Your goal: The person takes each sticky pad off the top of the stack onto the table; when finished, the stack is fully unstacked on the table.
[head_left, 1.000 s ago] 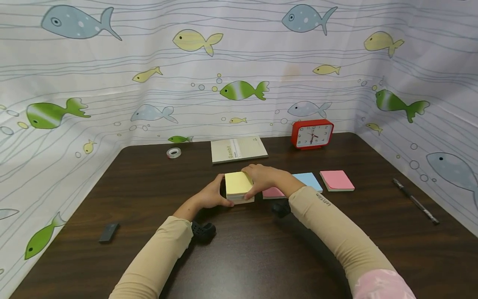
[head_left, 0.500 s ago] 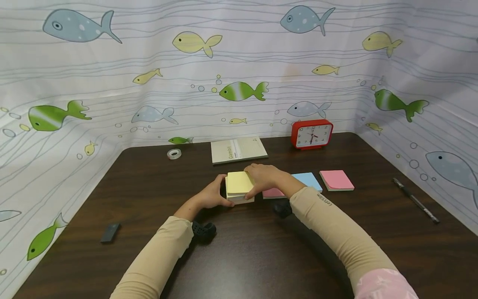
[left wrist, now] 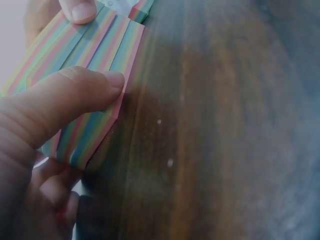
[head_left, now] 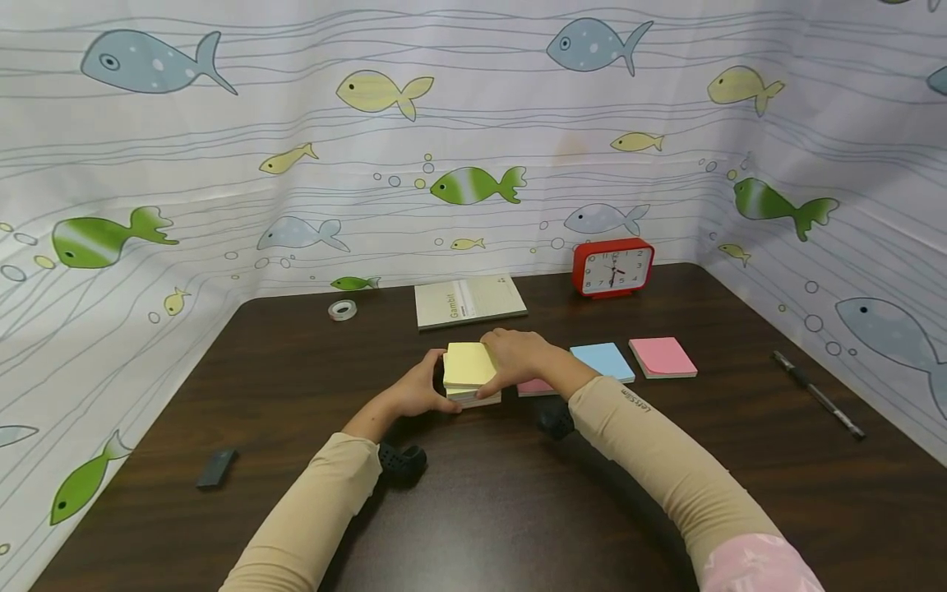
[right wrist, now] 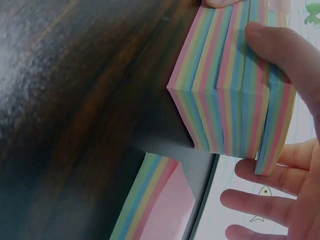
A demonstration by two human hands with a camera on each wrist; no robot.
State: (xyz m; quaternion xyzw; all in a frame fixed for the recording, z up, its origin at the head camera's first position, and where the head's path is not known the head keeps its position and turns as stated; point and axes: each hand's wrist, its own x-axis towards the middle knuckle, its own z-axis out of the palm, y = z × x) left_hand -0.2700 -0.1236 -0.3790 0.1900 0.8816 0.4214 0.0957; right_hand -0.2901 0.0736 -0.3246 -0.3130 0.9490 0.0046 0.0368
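A stack of sticky note pads (head_left: 471,364) with yellow on top stands mid-table. Its pads are slightly out of line, the uppermost set a little to the right. From the left side my left hand (head_left: 418,388) grips the stack low down. In the left wrist view the thumb (left wrist: 80,90) crosses its striped edges. My right hand (head_left: 518,360) holds the upper pads from the right. The right wrist view shows that thumb (right wrist: 270,42) on the striped side of the stack (right wrist: 225,100), with the other fingers at its far side.
Right of the stack lie a partly hidden pink pad (head_left: 536,387), a blue pad (head_left: 602,362) and another pink pad (head_left: 662,357). Behind are a tape roll (head_left: 343,310), a notebook (head_left: 469,301) and a red clock (head_left: 613,268). A pen (head_left: 817,395) lies right, a dark block (head_left: 217,469) left.
The top of the stack has slid slightly right over the pads below, with my right hand moving along. My left hand has stayed in place. The head view has shifted slightly.
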